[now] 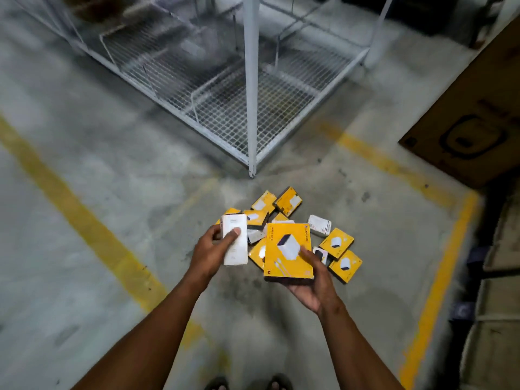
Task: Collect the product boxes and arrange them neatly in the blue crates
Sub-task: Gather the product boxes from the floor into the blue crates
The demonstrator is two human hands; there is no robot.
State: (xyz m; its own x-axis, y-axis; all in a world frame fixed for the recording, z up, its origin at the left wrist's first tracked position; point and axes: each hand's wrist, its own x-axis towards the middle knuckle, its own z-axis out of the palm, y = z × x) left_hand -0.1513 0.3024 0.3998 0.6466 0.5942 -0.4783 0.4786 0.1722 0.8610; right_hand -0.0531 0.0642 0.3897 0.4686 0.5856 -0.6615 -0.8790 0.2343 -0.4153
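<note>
Fingers [235,231] of the left hand [209,253] wrap a white box [235,240], while the right hand [312,282] cradles a yellow box [287,250] from beneath, thumb on top. Both hover just above the pile of boxes [336,243] on the floor, probably gathered for carrying; no blue crates show.

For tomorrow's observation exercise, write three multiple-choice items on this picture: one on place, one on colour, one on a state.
1. Where does the pile of boxes lie?
A on the floor
B on the wire shelf
C in a crate

2. What colour is the box in the right hand?
A blue
B yellow
C green

3. What is the left hand doing?
A hanging idle
B pressing the floor
C gripping a white box

Answers:
1 A, the boxes lie on the concrete floor.
2 B, the yellow box rests in the palm.
3 C, the thumb lies across the white box.
</note>
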